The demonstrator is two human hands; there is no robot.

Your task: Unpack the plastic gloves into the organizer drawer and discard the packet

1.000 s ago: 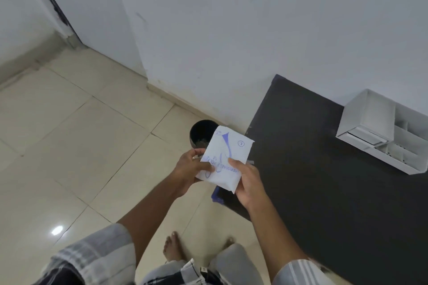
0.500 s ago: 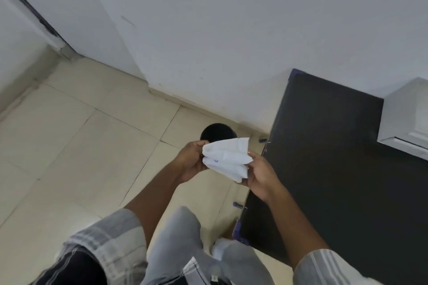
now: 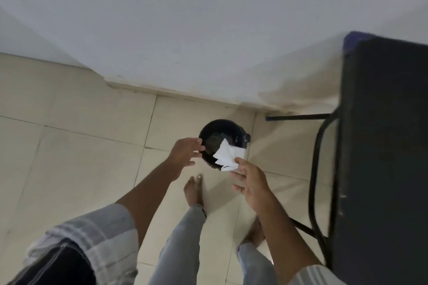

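The folded packet [image 3: 228,156], a second ago gripped two-handed, is now hanging over the bin [image 3: 222,132], right hand [image 3: 251,183] pinching it, left hand [image 3: 185,150] open and empty, discard nearly done.

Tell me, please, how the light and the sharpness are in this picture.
Head view: dim, even indoor light, no glare; soft shadows on the floor tiles near the feet. The right hand, left hand and white packet over the black bin look slightly motion-blurred. Wide-angle bending shows at the table edge.

Can't read any text, labels or numbers anywhere — the folded white packet [image 3: 228,156] over the black bin [image 3: 209,133] shows only a blank side, and it's blurry.
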